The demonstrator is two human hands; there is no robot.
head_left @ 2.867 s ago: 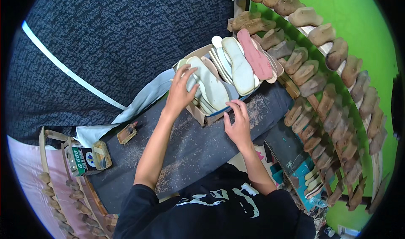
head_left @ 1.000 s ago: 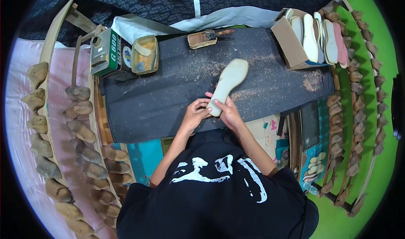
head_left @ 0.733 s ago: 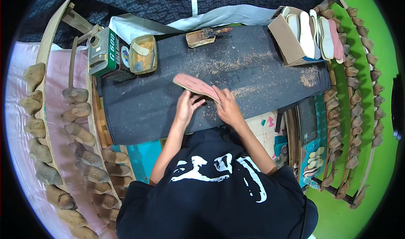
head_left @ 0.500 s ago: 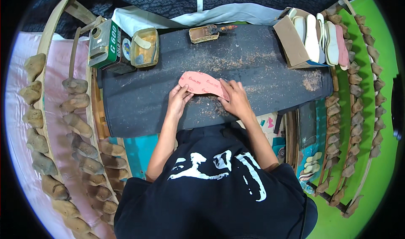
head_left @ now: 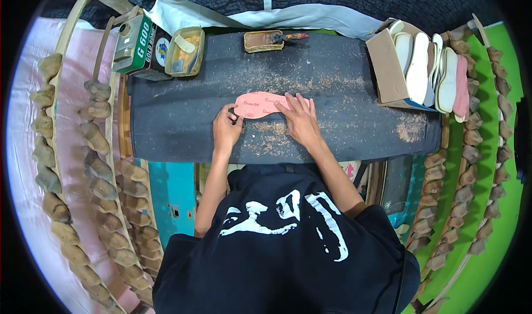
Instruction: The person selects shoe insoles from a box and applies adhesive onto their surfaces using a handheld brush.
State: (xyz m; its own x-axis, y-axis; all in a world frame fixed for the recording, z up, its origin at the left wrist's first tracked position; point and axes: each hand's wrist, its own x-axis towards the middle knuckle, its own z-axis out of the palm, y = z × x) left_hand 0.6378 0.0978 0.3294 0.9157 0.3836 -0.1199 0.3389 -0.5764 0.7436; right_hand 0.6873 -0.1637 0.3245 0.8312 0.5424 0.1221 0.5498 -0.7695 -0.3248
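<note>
A pink shoe insole [head_left: 256,105] with red print lies on the dark cloth of the bench, its wide end to the left. My left hand [head_left: 226,131] is at that wide end, fingertips against its edge and the thumb apart from them, a dark gap showing between. Over the narrower right end, my right hand [head_left: 302,124] rests flat with spread fingers, hiding part of the insole. Whatever lies beneath the insole is hidden.
Shavings [head_left: 321,79] litter the cloth-covered bench [head_left: 183,125]. Farther back stand a metal can [head_left: 133,48], a tray with scraps [head_left: 194,64] and a small tray with a brush [head_left: 263,41]. At right is a cardboard box [head_left: 385,70] of insoles. Racks of shoe lasts [head_left: 100,142] flank both sides.
The insole has gone from being held between both hands to lying on the bench. My right hand has spread flat over it, while my left has shifted slightly left to its edge.
</note>
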